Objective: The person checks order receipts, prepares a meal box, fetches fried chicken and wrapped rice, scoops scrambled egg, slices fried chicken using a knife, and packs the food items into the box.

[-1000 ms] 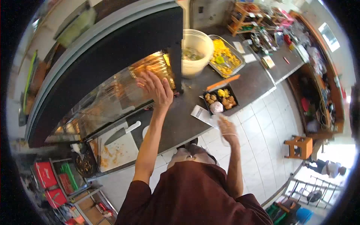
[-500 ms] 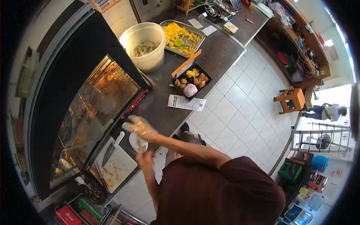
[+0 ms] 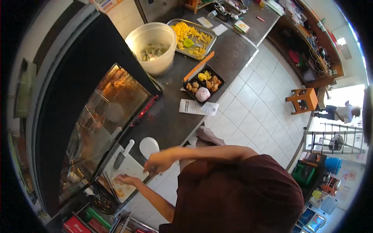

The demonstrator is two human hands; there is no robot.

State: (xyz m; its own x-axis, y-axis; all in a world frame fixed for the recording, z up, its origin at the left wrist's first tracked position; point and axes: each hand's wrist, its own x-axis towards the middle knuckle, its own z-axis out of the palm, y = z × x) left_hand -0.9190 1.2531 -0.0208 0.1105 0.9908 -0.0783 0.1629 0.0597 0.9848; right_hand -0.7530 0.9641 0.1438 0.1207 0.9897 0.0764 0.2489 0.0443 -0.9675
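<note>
My left hand (image 3: pixel 129 180) is held palm up over the lower part of the white cutting board (image 3: pixel 136 167), its fingers stretched out. Just above it, my right hand (image 3: pixel 160 160) hangs with fingers bent down near the board's right edge; motion blur hides whether they hold anything. A knife (image 3: pixel 126 152) with a white handle lies across the board's upper corner. Brown crumbs are scattered on the board around my left hand. Close to my right hand, a round white disc (image 3: pixel 149 147) rests on the dark counter.
A glass-fronted oven cabinet (image 3: pixel 112 105) borders the counter on the left. Farther up stand a white bucket (image 3: pixel 155 66), a tray of yellow food (image 3: pixel 211 35) and a sectioned black meal box (image 3: pixel 218 86) beside a printed paper (image 3: pixel 198 107). A person (image 3: pixel 344 113) is far right.
My right hand, earlier in a clear glove above the disc, has come down and right, uncovering the disc. My left hand has shifted left and down over the board and turned palm up.
</note>
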